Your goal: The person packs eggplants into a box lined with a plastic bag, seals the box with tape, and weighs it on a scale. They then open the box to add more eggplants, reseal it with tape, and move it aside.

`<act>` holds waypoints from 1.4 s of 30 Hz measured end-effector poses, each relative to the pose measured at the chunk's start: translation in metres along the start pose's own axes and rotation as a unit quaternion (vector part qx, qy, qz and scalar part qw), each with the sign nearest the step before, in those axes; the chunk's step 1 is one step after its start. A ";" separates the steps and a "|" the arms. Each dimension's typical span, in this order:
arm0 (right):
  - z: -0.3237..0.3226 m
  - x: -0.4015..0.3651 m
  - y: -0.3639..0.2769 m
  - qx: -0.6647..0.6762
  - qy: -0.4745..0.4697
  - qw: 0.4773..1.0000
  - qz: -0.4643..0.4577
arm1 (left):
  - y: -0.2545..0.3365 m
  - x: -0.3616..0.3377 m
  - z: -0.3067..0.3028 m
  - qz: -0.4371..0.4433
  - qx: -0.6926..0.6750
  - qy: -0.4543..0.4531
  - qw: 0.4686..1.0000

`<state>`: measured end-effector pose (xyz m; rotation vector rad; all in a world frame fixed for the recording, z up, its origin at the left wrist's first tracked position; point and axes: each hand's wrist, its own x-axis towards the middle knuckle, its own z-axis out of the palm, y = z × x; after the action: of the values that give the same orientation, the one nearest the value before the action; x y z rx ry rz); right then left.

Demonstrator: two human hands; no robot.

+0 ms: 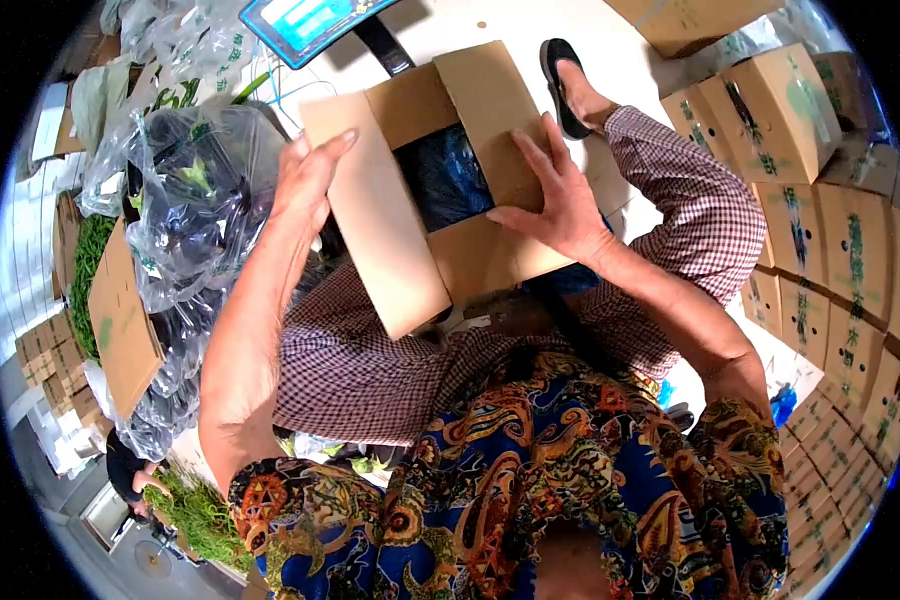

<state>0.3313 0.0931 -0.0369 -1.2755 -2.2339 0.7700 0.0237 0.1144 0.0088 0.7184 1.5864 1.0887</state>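
Note:
A cardboard box (495, 258) stands in front of my lap with its top flaps folded outward. Dark blue plastic (448, 180), perhaps a bag liner, shows through the opening. My left hand (310, 178) grips the left flap (375, 215) near its far end, thumb on the upper face and fingers behind. On the right flap (490, 110) and near the box's corner rests my right hand (560, 205), its fingers spread and nothing grasped. What lies under the plastic is hidden.
A blue-framed device with a screen (310, 25) stands beyond the box. Clear bags of dark purple vegetables (205, 180) lie left, with green produce (92, 265) beyond. Stacked cartons (805, 235) line the right. Another person (127, 470) is at lower left by leafy greens (195, 515).

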 end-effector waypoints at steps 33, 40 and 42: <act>0.025 0.077 0.032 0.020 0.073 0.997 -0.012 | -0.032 0.081 0.076 0.519 0.588 0.057 0.618; -0.062 0.082 0.055 -0.023 -0.178 0.984 0.002 | -0.035 0.122 0.087 0.555 0.556 0.062 0.616; -0.136 0.083 0.038 0.003 -0.254 0.964 0.078 | -0.032 0.117 0.090 0.527 0.568 0.044 0.630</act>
<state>0.4008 0.2143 0.0475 -1.3822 -2.5322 1.2860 0.0783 0.2290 -0.0732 2.7474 1.8285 0.6645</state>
